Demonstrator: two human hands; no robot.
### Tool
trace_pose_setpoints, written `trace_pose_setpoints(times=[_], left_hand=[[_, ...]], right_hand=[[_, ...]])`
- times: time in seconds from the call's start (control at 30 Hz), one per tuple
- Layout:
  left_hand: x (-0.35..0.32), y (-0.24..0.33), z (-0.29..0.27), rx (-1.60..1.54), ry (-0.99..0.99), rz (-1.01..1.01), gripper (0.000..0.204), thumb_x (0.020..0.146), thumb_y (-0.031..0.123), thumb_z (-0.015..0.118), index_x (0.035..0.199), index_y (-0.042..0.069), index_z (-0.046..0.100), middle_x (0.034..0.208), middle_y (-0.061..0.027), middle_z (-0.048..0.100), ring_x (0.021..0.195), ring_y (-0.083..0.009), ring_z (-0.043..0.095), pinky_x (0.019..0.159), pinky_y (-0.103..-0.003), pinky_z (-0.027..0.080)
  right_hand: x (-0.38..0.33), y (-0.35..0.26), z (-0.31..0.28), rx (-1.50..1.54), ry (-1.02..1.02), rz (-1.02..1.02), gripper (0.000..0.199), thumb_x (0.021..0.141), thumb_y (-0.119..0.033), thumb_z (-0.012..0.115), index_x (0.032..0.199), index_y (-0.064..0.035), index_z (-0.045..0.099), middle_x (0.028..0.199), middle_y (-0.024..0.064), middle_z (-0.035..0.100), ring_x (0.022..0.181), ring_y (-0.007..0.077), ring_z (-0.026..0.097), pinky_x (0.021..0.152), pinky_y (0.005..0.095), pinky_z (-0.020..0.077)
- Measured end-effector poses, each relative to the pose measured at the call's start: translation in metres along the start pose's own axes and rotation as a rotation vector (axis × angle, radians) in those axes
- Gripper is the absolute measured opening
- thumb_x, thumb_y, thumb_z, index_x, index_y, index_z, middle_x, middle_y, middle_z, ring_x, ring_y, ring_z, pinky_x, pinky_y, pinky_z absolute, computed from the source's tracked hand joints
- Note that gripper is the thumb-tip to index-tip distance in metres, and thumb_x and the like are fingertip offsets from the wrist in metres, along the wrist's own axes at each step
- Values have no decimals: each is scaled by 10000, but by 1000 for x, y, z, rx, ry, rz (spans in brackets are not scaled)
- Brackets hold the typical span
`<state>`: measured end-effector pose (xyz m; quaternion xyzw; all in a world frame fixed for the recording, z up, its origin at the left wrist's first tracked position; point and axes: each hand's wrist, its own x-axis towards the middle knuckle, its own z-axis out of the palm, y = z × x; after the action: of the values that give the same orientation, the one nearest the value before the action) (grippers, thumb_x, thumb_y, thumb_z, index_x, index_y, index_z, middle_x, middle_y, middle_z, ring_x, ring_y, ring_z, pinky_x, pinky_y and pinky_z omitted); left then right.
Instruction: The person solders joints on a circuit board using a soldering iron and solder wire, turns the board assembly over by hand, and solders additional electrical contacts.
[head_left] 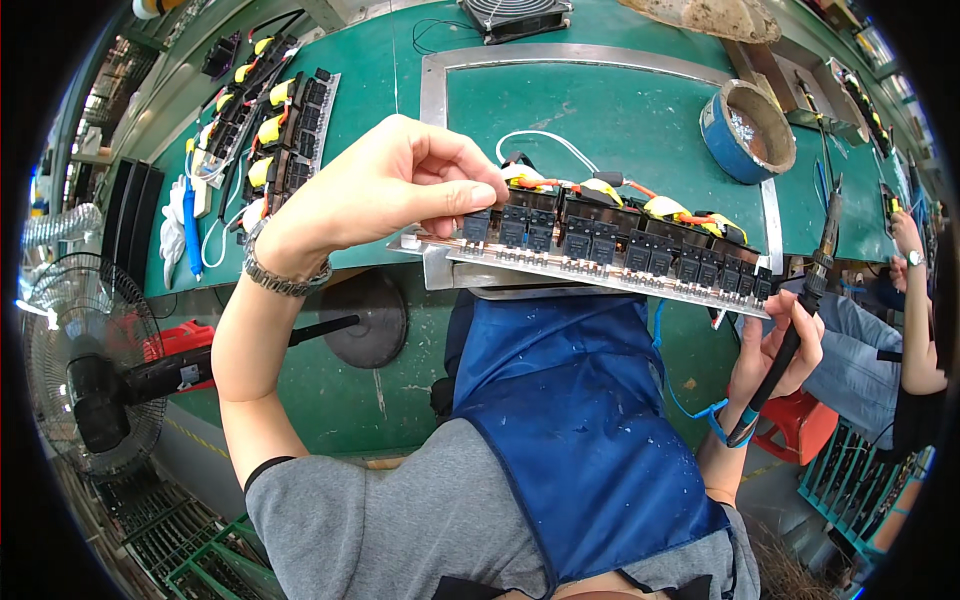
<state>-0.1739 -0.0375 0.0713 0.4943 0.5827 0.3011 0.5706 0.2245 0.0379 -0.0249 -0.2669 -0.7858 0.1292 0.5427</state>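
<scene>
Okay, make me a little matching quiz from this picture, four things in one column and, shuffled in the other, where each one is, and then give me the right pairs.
Things
1. Soldering iron
2. Circuit board
3. Round container
4. Metal-link wristband

Places
A. Resting on the green table, with a blue outer wall
B. Around the left wrist
C. Spanning from the left hand to the right hand
D. Slanting, held in the right hand only

Right pairs: 1-D, 2-C, 3-A, 4-B

Left grip (pixel 400 190) pinches the circuit board (pixel 620 250) — right grip (pixel 765 360) holds a soldering iron (pixel 813 290).
</scene>
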Motion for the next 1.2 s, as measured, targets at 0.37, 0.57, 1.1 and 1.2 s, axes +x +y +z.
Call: trace_pose_setpoints(times=[0.37, 0.57, 1.1, 1.2], left_hand=[[-26, -75, 7, 272, 373, 324, 431, 847, -85, 587, 1261, 31, 609, 1226, -98, 618, 1167, -200, 592, 1013, -338, 474], [1, -122, 26, 385, 600, 424, 365, 795, -91, 645, 1139, 19, 694, 1111, -139, 716, 1012, -247, 695, 885, -317, 528], [-5, -121, 38, 447, 727, 600, 261, 791, -19, 723, 1046, 34, 744, 1027, -118, 745, 937, -226, 722, 825, -306, 570], [-9, -123, 42, 505, 741, 628, 273, 769, -26, 729, 1036, 28, 745, 1030, -131, 741, 927, -231, 723, 812, -298, 572]], right_hand=[[3, 6, 2, 58, 25, 0, 584, 753, 101, 783, 1255, -5, 504, 1118, 183, 602, 903, 223, 644, 848, 338, 551], [5, 7, 1, -22, 7, -13, 644, 707, 127, 803, 1263, -19, 511, 1082, 153, 615, 957, 222, 665, 849, 330, 572], [1, 16, 0, 54, 28, 11, 554, 822, 27, 769, 1284, -42, 470, 1172, 192, 577, 922, 227, 625, 812, 340, 560], [-4, 18, -4, 64, 43, 33, 544, 833, -5, 772, 1283, -49, 468, 1175, 192, 576, 928, 230, 633, 830, 344, 566]])
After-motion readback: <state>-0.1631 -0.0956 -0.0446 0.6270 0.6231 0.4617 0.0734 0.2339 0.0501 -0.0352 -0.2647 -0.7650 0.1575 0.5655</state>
